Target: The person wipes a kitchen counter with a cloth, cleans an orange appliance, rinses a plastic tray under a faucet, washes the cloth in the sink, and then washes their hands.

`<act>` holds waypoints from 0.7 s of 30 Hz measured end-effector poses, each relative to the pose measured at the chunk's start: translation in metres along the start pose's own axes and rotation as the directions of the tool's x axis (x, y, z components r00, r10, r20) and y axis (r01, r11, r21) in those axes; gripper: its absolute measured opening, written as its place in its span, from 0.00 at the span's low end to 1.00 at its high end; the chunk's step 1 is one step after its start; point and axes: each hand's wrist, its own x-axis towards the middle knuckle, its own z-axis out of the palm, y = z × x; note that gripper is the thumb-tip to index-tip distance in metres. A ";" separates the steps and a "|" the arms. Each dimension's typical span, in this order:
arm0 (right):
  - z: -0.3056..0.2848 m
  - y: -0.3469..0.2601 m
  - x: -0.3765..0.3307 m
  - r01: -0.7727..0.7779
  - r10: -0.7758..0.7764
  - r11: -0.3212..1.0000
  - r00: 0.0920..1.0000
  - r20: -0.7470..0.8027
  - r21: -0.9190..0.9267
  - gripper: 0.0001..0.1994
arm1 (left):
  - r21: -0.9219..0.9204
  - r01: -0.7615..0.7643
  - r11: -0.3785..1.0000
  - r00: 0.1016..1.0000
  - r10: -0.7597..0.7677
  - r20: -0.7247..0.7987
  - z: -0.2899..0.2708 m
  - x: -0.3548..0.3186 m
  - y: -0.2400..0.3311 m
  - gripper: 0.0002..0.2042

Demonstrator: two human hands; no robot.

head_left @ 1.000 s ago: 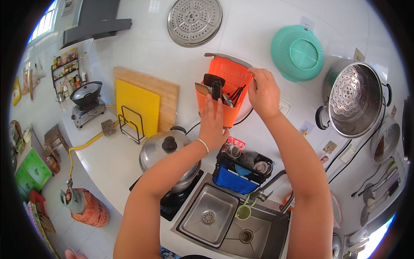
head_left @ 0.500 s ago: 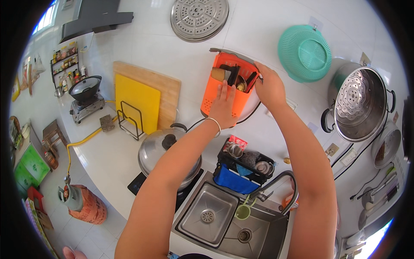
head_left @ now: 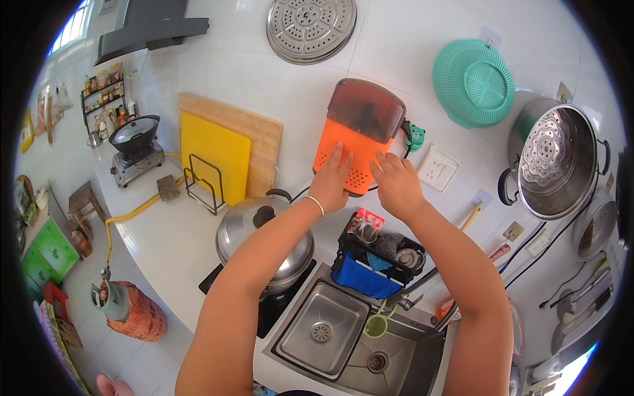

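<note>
The orange box (head_left: pixel 340 138) is sitting against the wall (head_left: pixel 403 39) above the counter (head_left: pixel 158 231). The left hand (head_left: pixel 331 186) is lying open along its lower front, fingers parted and nearly straight, gripping nothing. The right hand (head_left: pixel 399 185) is reaching to the box's lower right side, loosely open with fingers slightly bent and grasping nothing; whether its tips are pressing the box, I cannot tell. Wall is showing between the box and the green basket (head_left: pixel 474 82), and a socket (head_left: pixel 439 168) is sitting just right of the right hand. Below, the counter's edge is curving along the left, leaving room between it and the pot (head_left: pixel 241 231).

A smoky lid (head_left: pixel 366 109) is covering the box's top, dark shapes showing dimly through it. A caddy (head_left: pixel 360 274) behind the sink (head_left: pixel 330 310) is holding a steel cup (head_left: pixel 365 231) and a grey scourer (head_left: pixel 387 244). A perforated plate (head_left: pixel 548 146) is resting inside the stockpot (head_left: pixel 574 191) at right.
</note>
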 end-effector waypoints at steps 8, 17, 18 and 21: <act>0.011 0.003 -0.032 -0.160 0.132 0.984 0.950 0.282 0.078 0.11 | 0.162 0.030 0.986 0.934 0.030 -0.356 -0.012 0.022 0.010 0.44; 0.020 -0.004 -0.119 -0.655 0.341 0.754 0.328 0.881 -0.048 0.10 | 0.383 0.112 0.917 0.994 -0.097 -0.059 -0.004 0.051 0.016 0.48; 0.023 -0.010 -0.126 -0.728 0.302 0.681 0.192 0.934 -0.071 0.10 | 0.376 0.111 0.920 0.994 -0.098 -0.053 -0.004 0.049 0.014 0.48; 0.029 -0.019 -0.152 -0.757 0.337 0.648 0.187 0.923 -0.083 0.09 | 0.454 0.132 0.881 0.991 -0.101 -0.093 -0.004 0.047 0.020 0.48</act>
